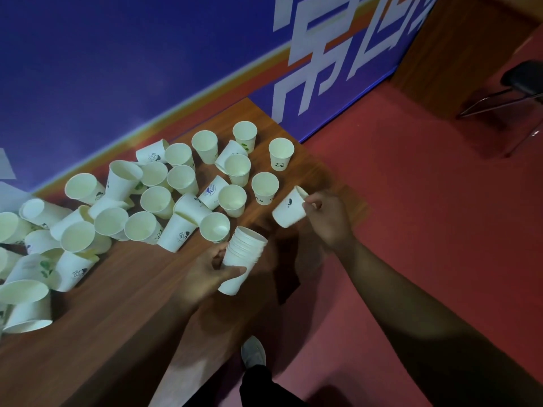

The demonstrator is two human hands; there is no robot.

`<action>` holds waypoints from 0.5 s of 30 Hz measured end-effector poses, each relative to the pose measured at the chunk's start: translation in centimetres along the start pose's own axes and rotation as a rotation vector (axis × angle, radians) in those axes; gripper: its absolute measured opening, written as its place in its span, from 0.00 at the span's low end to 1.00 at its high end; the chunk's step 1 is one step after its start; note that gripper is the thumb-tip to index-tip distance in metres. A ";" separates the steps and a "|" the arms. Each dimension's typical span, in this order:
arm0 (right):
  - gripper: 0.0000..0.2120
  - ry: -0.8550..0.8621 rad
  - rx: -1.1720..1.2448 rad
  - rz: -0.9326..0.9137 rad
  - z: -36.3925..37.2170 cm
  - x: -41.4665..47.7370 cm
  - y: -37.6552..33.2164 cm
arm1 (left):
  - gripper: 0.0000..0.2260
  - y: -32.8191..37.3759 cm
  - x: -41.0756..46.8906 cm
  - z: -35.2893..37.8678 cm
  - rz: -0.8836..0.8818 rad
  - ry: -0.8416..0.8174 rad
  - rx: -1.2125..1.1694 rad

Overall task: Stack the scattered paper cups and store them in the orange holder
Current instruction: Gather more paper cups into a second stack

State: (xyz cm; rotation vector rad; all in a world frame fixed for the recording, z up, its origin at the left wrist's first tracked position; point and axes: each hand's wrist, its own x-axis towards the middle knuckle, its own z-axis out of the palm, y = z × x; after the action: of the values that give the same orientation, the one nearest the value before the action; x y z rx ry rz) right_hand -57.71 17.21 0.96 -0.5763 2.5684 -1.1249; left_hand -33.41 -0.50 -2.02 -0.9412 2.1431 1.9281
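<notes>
Many white paper cups [152, 201] lie scattered across the brown wooden table [123, 312], some upright, some tipped over. My left hand [205, 274] grips a stack of nested cups [242, 258] near the table's right end, tilted with the mouth up and to the right. My right hand [327, 218] pinches the rim of a single cup [289, 211] with a dark mark, held tilted just up and right of the stack. No orange holder is in view.
A blue banner wall [132, 69] with white characters stands behind the table. Red carpet [411, 215] spreads to the right. A black chair with metal legs [517, 92] stands at the far right. My shoe [253, 352] shows below the table edge.
</notes>
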 end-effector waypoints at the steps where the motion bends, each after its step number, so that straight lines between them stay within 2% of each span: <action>1: 0.05 -0.024 0.101 0.006 -0.1 -0.5 -1.1 | 0.31 0.0 -0.2 0.0 -0.005 0.002 -0.003; 3: 0.02 -0.100 0.204 -0.012 -0.3 -1.3 -3.1 | 0.28 0.1 -0.6 -0.1 -0.017 0.020 -0.020; 5: 0.05 -0.180 0.241 -0.052 -0.1 -2.1 -4.7 | 0.26 0.3 -1.1 -0.3 -0.027 0.028 -0.050; 11: 0.04 -0.511 0.284 -0.032 2.2 -4.1 -8.0 | 0.33 0.0 -3.0 -2.2 -0.007 0.050 -0.165; 15: 0.05 -0.740 0.353 0.036 4.6 -5.2 -9.3 | 0.29 -0.6 -4.3 -3.3 -0.005 0.082 -0.187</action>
State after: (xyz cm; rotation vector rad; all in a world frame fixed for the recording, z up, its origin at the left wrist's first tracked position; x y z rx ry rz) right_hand -48.93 10.95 5.32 -0.6893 1.7049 -1.0584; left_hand -28.59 -1.98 0.08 -1.0723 2.0261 2.1539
